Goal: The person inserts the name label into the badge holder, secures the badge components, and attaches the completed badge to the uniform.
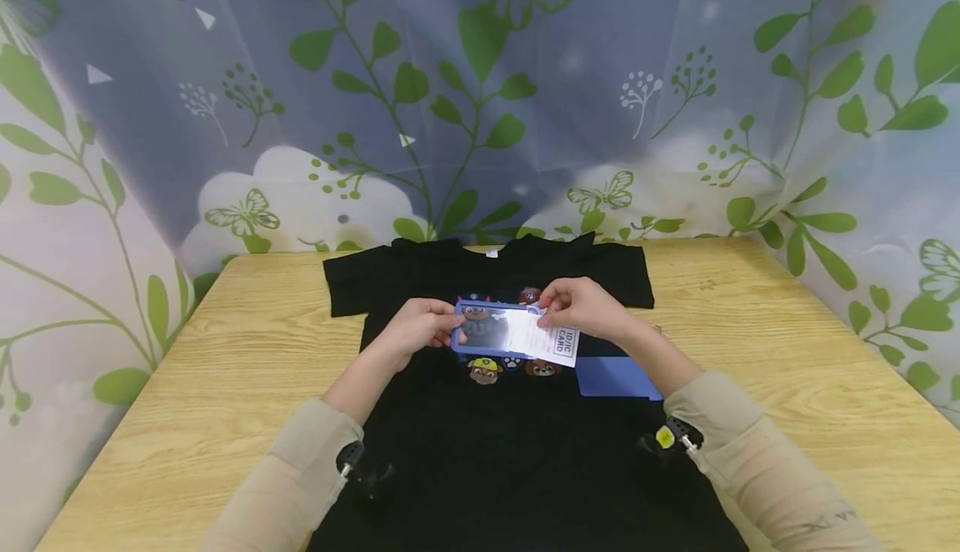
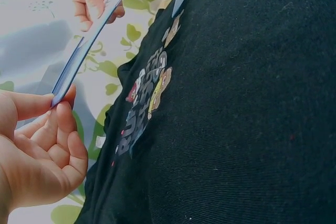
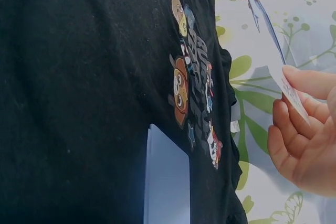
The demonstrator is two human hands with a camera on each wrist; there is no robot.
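Observation:
A blue-framed card holder (image 1: 487, 331) with a clear window is held above a black T-shirt. My left hand (image 1: 418, 328) pinches its left end between thumb and fingers, as the left wrist view also shows (image 2: 44, 150). From the holder's right end sticks out a white paper card (image 1: 561, 347) printed "ID/IC CARD". Thumb and fingers of my right hand (image 1: 581, 308) pinch that card near the holder's edge; the right wrist view shows the same hand (image 3: 310, 129). How far the card reaches inside the holder is hard to tell through the glare.
The black T-shirt (image 1: 525, 460) with cartoon dogs lies spread on the wooden table (image 1: 187, 419). A flat blue piece (image 1: 617, 378) rests on it near my right forearm. Behind the table hangs a leaf-patterned cloth (image 1: 600, 118).

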